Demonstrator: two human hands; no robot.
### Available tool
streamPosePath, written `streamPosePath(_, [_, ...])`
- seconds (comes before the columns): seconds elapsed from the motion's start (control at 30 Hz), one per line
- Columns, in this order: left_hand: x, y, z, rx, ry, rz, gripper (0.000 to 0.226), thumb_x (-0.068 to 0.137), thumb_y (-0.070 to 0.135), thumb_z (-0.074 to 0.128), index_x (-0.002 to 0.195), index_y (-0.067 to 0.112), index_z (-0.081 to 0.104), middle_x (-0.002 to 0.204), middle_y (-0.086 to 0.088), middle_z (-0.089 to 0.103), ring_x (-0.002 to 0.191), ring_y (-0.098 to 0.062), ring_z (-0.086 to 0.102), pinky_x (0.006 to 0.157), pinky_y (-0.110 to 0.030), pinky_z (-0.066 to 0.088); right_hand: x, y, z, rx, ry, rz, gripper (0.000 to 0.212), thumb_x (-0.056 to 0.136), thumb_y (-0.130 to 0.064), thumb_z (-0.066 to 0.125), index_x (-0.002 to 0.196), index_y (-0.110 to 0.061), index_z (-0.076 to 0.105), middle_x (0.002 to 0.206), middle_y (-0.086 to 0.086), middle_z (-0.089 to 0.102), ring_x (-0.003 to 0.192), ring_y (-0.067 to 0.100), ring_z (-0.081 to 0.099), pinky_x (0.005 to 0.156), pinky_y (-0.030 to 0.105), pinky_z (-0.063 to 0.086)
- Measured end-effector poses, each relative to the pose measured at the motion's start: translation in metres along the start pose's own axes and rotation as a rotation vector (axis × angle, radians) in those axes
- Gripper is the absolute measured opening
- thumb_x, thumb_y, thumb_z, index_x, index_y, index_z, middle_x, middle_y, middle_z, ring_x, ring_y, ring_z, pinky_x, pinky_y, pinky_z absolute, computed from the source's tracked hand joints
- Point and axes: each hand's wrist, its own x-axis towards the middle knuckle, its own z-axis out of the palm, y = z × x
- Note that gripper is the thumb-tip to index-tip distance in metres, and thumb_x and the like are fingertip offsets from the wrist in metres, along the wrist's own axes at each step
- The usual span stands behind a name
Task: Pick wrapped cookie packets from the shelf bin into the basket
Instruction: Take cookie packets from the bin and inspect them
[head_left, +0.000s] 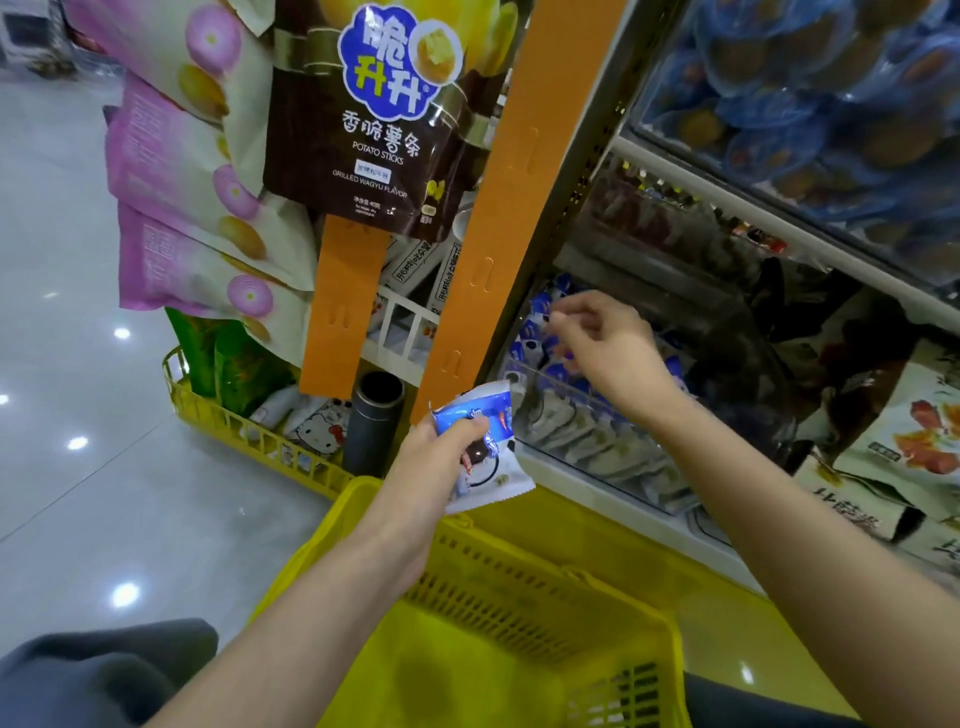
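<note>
The shelving (727, 234) rises just beyond the far side of the yellow basket (519, 577), a rigid plastic box with perforated walls. Up and left of the basket, a glossy brown bag of potato sticks (374, 130) hangs beside a flat orange strip (498, 234). Directly past the basket's far rim sits the shelf bin (587, 421). It is clear hard plastic, packed with small cookie packets (540, 306) in blue-and-white film.

The right hand (608, 343) is over the bin, above the basket's far right corner, with its fingers curled down among the packets. Blur makes it impossible to tell whether it has pinched one.

The left hand (441, 457) hangs above the basket's far left rim. It is closed around the held packets (485, 452) — one or perhaps two — with the thumb pressed across the front and a serrated wrapper edge poking out below.

These packets are probably very light. The film looks slick and crinkly, so it could slide between bunched fingers, and the cookies inside are likely brittle. A gentle pinch across the flat body would likely suit best — or a hold on the crimped end seal — rather than a squeeze.
</note>
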Motion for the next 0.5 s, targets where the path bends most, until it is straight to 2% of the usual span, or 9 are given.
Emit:
streamPosePath(0.07, [-0.003,-0.005,0.001,0.091,-0.039,0.018,0.021,0.092,0.024,0.053,0.112,0.017,0.058,0.086,-0.005,0.069,0.077,-0.015,0.064,0.077,-0.038,0.052,-0.032,-0.003,-0.001,0.09,0.082,-0.158,0.013,0.094,-0.026,0.049,0.098,-0.021,0.06,0.083,-0.006,0.066,0.074,0.002,0.06,0.07,0.023,0.052])
streamPosePath(0.1, [-0.006,-0.007,0.003,0.136,-0.053,0.026,0.021,0.092,0.023,0.054,0.112,0.018,0.057,0.096,-0.01,0.068,0.085,-0.017,0.064,0.083,-0.04,0.05,-0.048,-0.003,-0.001,0.125,0.054,-0.194,0.013,0.094,-0.028,0.049,0.096,-0.023,0.061,0.082,-0.007,0.065,0.073,0.001,0.059,0.067,0.018,0.05])
streamPosePath(0.13, [-0.007,-0.01,0.004,0.176,-0.064,0.034,0.019,0.091,0.022,0.055,0.11,0.018,0.057,0.1,-0.012,0.067,0.088,-0.017,0.064,0.081,-0.036,0.051,-0.063,-0.001,0.002,0.138,0.005,-0.198,0.013,0.093,-0.029,0.049,0.096,-0.024,0.061,0.083,-0.008,0.065,0.074,0.0,0.058,0.065,0.013,0.047])
streamPosePath(0.23, [-0.012,-0.019,0.009,0.273,-0.115,0.051,0.015,0.089,0.018,0.06,0.103,0.014,0.058,0.094,-0.006,0.067,0.081,-0.011,0.064,0.066,-0.022,0.049,-0.091,0.013,0.013,0.136,-0.151,-0.11,0.011,0.091,-0.027,0.055,0.096,-0.024,0.064,0.085,-0.011,0.065,0.073,-0.003,0.057,0.066,0.011,0.045])
streamPosePath(0.33, [-0.015,-0.029,0.012,0.324,-0.167,0.047,0.017,0.085,0.01,0.063,0.101,0.008,0.057,0.084,-0.004,0.065,0.07,-0.005,0.061,0.055,-0.013,0.044,-0.102,0.03,0.017,0.213,-0.176,-0.03,0.013,0.089,-0.019,0.059,0.08,-0.016,0.067,0.072,-0.002,0.066,0.065,0.007,0.058,0.063,0.026,0.047])
streamPosePath(0.4, [-0.016,-0.033,0.015,0.346,-0.197,0.055,0.018,0.083,0.003,0.063,0.099,0.008,0.056,0.079,-0.001,0.062,0.061,0.001,0.058,0.052,-0.011,0.042,-0.107,0.041,0.017,0.293,-0.15,0.02,0.018,0.089,-0.018,0.059,0.073,-0.013,0.067,0.064,-0.001,0.064,0.056,0.006,0.057,0.056,0.023,0.047])
streamPosePath(0.5, [-0.016,-0.039,0.02,0.364,-0.207,0.056,0.017,0.083,0.002,0.064,0.091,0.014,0.056,0.083,-0.002,0.064,0.066,-0.002,0.06,0.058,-0.013,0.048,-0.114,0.055,0.021,0.382,-0.12,0.085,0.023,0.088,-0.017,0.06,0.066,-0.019,0.065,0.054,-0.007,0.061,0.046,0.001,0.052,0.047,0.017,0.044])
